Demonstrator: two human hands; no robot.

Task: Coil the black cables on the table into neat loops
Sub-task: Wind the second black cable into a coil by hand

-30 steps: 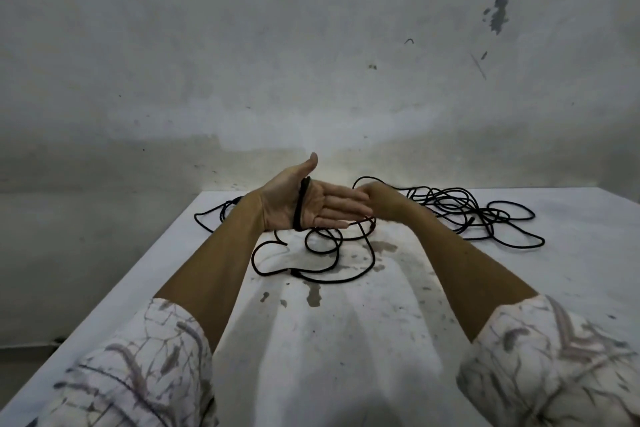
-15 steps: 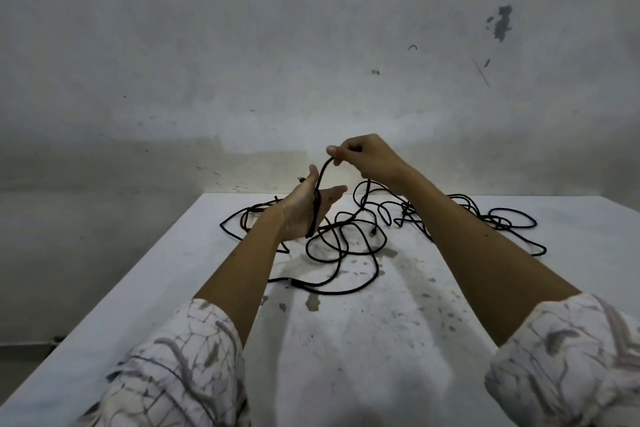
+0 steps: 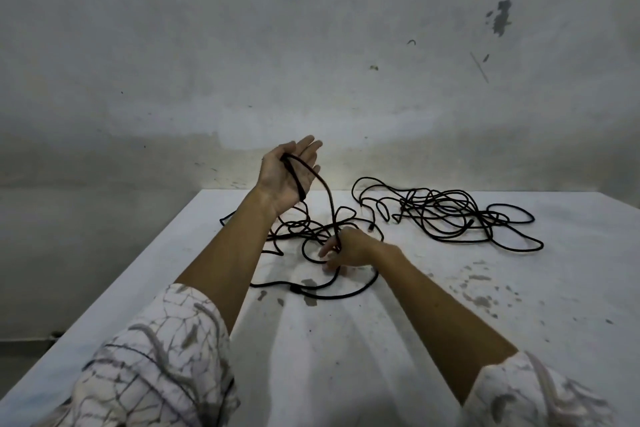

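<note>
Left hand (image 3: 285, 175), palm up, carries cable (image 3: 330, 208) loops; strand drops steeply to pinching right hand (image 3: 344, 250).

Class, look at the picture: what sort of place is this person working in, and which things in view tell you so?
Probably a bare workroom or storeroom, though it is hard to be sure. The signs: a plain grey wall with chipped patches, a stained white table pushed against it, and tangled black cables on it.

Right hand (image 3: 346, 250) blurred; its grip on cable (image 3: 330, 208) unclear.
</note>
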